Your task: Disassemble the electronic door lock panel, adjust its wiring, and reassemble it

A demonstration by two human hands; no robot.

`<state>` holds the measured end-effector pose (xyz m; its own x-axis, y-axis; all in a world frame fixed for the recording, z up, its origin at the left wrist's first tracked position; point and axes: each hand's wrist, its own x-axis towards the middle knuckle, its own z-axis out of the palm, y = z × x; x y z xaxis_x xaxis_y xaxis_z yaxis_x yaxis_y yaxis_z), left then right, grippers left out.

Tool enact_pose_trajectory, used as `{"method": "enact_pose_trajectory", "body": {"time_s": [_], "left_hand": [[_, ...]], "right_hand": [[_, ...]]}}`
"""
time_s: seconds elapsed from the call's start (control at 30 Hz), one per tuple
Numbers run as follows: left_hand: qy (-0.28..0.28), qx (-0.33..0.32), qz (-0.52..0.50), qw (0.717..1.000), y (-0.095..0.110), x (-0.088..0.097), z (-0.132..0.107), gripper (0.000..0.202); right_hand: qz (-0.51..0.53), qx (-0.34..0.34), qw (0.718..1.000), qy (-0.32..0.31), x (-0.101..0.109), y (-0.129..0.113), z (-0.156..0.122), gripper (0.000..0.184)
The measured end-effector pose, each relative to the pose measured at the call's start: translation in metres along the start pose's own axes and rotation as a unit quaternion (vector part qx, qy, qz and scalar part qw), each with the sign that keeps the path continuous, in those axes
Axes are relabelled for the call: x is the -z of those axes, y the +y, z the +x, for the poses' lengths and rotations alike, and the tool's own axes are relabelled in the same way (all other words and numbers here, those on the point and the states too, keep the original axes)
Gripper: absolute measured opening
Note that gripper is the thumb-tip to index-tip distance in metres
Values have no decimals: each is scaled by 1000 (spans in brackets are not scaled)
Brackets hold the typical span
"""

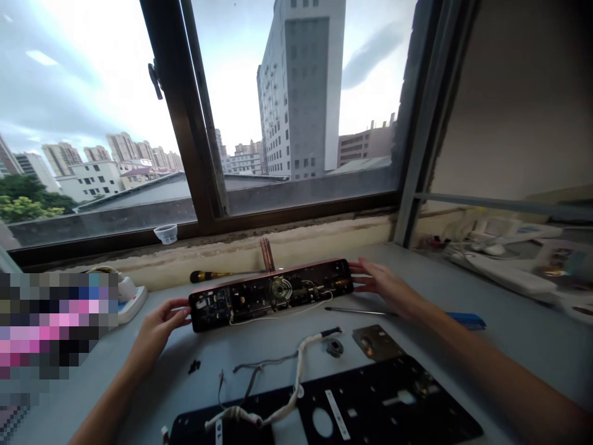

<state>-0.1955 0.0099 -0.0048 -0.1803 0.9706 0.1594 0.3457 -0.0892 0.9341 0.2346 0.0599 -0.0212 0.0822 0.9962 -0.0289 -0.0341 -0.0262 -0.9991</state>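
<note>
A long opened electronic lock body (271,293) with a copper-coloured rim lies across the grey desk, its circuit boards and a round mechanism showing. My left hand (162,321) grips its left end with curled fingers. At the other end, my right hand (382,281) rests against the case with fingers stretched out. A black perforated back plate (370,405) lies nearer to me, with a white sleeved cable (296,377) draped over it.
A blue-handled screwdriver (407,314) lies behind my right forearm; a yellow-and-black handled one (210,275) lies by the window wall. A small metal plate (375,342), a round part (334,347) and black screws (194,366) sit mid-desk. A plastic cup (165,233) stands on the sill.
</note>
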Motion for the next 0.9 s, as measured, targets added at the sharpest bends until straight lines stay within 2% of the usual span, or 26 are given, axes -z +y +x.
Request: {"method": "enact_pose_trajectory", "body": {"time_s": [0.2,0.47,0.63,0.9], "left_hand": [[8,5,-10,1000,2,-4,-1,44],[-43,47,-66,996,-14,-4,7,58],[-66,50,-78,994,-22,-1,9,55],[-74,64,-83,992,-15,-2,2,51]], "right_hand": [[3,18,1000,-7,4,5,3,32],[-10,26,1000,2,4,6,7,27],[-18,25,999,28,1,9,9,26],[-51,22,998,41,-2,4,2,27]]}}
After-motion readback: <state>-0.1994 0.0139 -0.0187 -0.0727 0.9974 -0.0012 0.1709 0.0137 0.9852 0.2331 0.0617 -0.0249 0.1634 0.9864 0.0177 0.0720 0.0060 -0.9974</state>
